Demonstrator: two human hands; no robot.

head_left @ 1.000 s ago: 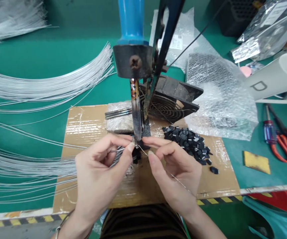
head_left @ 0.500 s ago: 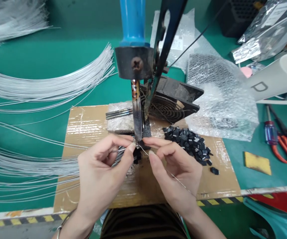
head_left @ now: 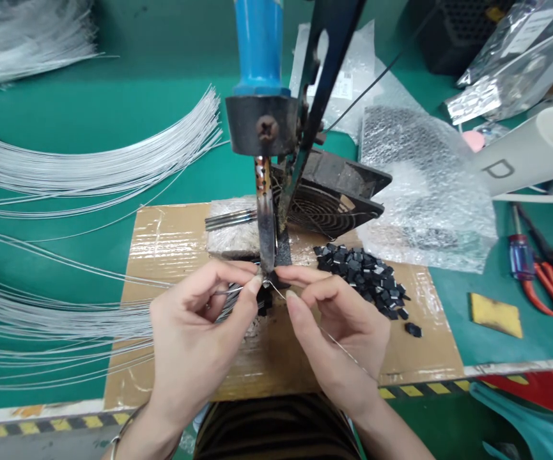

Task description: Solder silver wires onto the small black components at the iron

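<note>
Pinching one thin wire [head_left: 277,290] apiece, two hands [head_left: 202,326] [head_left: 341,326] flank the tip of one blue-handled soldering iron [head_left: 261,54].

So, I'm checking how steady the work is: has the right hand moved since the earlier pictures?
No, not visibly: the right hand keeps about the same place beside the soldering iron's tip, pinching the thin wire.
</note>
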